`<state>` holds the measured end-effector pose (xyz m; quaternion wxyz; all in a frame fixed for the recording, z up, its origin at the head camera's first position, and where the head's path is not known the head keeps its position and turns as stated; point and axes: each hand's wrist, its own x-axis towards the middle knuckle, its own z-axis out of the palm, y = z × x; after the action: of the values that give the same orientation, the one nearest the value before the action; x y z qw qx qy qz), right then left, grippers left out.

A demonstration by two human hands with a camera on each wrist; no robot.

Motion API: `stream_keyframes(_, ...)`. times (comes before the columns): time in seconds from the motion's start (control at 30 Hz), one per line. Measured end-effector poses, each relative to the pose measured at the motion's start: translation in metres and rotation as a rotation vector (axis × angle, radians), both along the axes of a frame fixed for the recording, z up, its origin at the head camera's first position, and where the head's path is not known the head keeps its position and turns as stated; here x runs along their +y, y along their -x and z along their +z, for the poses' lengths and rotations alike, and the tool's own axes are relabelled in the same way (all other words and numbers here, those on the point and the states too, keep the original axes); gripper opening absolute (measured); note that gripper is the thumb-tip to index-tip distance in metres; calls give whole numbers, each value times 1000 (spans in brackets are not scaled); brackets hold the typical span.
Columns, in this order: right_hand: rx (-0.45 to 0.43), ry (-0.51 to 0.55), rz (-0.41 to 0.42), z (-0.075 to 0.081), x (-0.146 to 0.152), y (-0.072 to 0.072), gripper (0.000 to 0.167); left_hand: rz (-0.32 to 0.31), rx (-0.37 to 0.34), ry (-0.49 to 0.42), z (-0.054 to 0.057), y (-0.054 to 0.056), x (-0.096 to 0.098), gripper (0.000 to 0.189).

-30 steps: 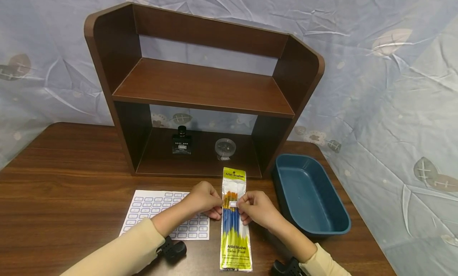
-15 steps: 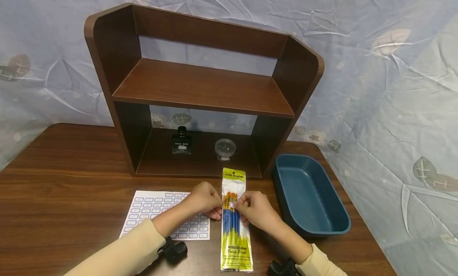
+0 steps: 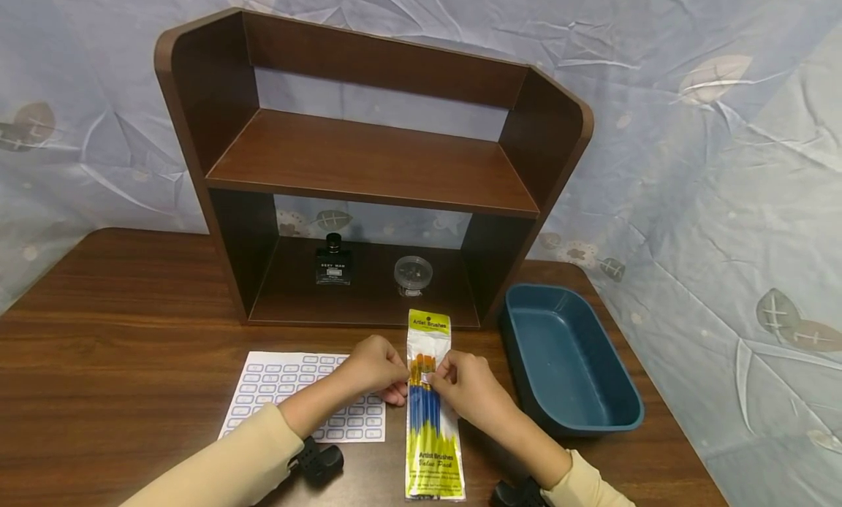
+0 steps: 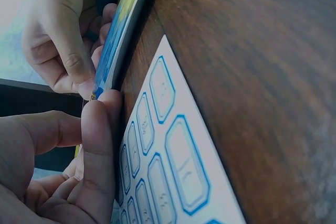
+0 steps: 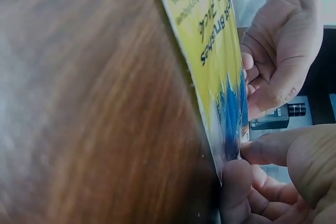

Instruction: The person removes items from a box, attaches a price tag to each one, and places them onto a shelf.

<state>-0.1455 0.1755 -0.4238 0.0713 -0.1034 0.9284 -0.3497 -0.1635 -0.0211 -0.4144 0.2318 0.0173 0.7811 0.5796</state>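
Observation:
A flat pack of paintbrushes (image 3: 430,448), yellow and clear with blue-handled brushes inside, lies lengthwise on the table. My left hand (image 3: 378,364) pinches its left edge between thumb and forefinger, which also shows close up in the left wrist view. On the opposite side my right hand (image 3: 470,386) grips the right edge, its thumb laid on the front over a small white label (image 3: 425,378). That thumb covers part of the label. In the right wrist view the right fingertips (image 5: 236,179) curl at the pack's edge. A sheet of blue-framed labels (image 3: 263,390) lies partly beneath my left forearm.
Behind the pack stands a brown two-tier shelf (image 3: 375,153). On its lower board sit a black perfume bottle (image 3: 333,264) and a round clear container (image 3: 413,273), each with a small label. A blue plastic bin (image 3: 572,361) stands on the right.
My right thumb has slid a little left over the small label, covering more of it. The left hand keeps its hold, and the pack stays in place.

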Motion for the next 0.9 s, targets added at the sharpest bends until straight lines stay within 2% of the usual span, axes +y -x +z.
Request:
stream_keyframes(0.23, 42, -48, -21, 0, -2, -1, 20, -4, 7, 1, -1, 0, 0, 14)
stream_keyframes(0.47, 88, -24, -35, -4, 1, -2, 22, -7, 13, 12, 0, 0, -1, 13)
stream_keyframes(0.8, 0, -5, -2, -3, 8, -2, 14, -12, 25, 20, 1, -1, 1, 12)
stream_keyframes(0.9, -2, 5, -5, -3, 9, -2, 13, -15, 29, 14, 1, -2, 1, 12)
